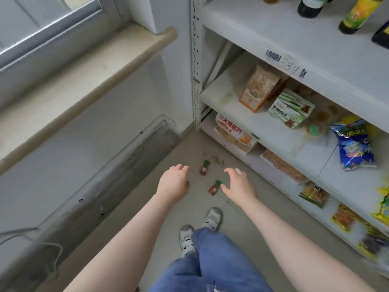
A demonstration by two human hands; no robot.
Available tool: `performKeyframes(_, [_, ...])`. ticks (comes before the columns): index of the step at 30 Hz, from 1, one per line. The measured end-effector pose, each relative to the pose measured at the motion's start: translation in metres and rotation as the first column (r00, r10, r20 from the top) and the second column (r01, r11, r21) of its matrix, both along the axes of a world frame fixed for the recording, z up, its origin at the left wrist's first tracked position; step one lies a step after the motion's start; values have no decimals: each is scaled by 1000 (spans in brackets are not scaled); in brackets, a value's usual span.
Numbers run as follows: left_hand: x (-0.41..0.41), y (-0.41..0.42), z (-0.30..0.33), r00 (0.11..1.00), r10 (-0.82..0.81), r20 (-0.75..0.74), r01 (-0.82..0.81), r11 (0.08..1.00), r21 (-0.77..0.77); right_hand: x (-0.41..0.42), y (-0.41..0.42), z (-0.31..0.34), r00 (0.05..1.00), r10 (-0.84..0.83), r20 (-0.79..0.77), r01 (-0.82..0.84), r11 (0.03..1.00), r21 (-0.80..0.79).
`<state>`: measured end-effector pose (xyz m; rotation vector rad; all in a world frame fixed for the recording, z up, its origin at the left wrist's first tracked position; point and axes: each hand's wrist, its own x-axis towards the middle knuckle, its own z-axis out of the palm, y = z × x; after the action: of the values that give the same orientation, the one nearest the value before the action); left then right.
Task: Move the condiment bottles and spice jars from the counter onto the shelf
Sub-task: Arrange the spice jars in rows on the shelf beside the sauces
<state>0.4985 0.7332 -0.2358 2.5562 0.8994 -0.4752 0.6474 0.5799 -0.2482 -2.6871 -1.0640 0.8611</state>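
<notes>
Two small spice jars (214, 188) lie tipped on the floor (147, 207), probably dropped. Both hands, left (173, 183) and right (239, 184), reach down with loose fingers, holding nothing.

Probably a shop: stocked snack shelves (273, 131)

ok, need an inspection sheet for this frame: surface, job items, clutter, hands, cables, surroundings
Surface: grey floor, with a small scatter of debris near the shelf foot.
Job items: two small green-capped jars lying on the floor; dark bottles standing on the upper shelf.
Clutter: snack packets on the lower shelves.
Hands: left hand and right hand open above the jars, holding nothing.
Cables: thin cable along the left wall base.
Surroundings: windowsill, white shoes.
</notes>
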Motion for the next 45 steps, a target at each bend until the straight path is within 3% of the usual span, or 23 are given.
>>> performKeyframes(11, [69, 54, -136, 986, -71, -154, 61, 996, -70, 54, 29, -137, 985, -150, -81, 137, 980, -142])
performKeyframes(16, [103, 72, -239, 969, -109, -223, 84, 989, -121, 64, 31, -232, 952, -271, -140, 238, 947, -217])
performKeyframes(25, [157, 84, -464, 966, -163, -199, 133, 979, -157, 63, 30, -450, 807, -548, -220, 481, 826, -296])
performKeyframes(28, [166, 81, -536, 966, -95, -239, 55, 984, -169, 57, 30, -524, 714, -647, -269, 572, 760, -310])
performKeyframes(33, [179, 72, -617, 951, 146, -271, -220, 940, -263, 50, 32, -610, 538, -771, -339, 689, 635, -350])
performKeyframes(39, [199, 69, -675, 891, 386, -238, -446, 843, -302, 47, 34, -658, 372, -860, -350, 785, 493, -376])
performKeyframes(45, [204, 67, -697, 861, 457, -222, -506, 814, -286, 46, 41, -672, 328, -869, -370, 820, 457, -345])
